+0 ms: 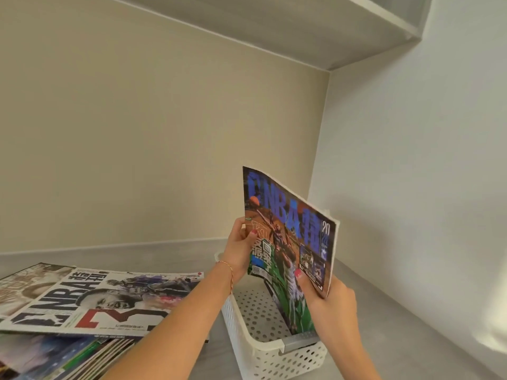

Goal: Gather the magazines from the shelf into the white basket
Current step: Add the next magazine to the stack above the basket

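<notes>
Both hands, left hand [238, 250] and right hand [330, 300], are pinching a light, floppy magazine [288, 242] by opposite edges, standing it in the basket [274, 349] near the shelf's [411, 325] right edge.

Basket [277, 357] white (perforated); magazine [288, 237] blue-green.

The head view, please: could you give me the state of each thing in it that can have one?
Blue NBA magazine: closed, held upright, lower edge inside the basket.
White basket: on the shelf, holding only that magazine.
Magazine pile: lying flat on the shelf, left of the basket.
Left hand: gripping the magazine's left edge.
Right hand: gripping the magazine's lower right corner.
</notes>
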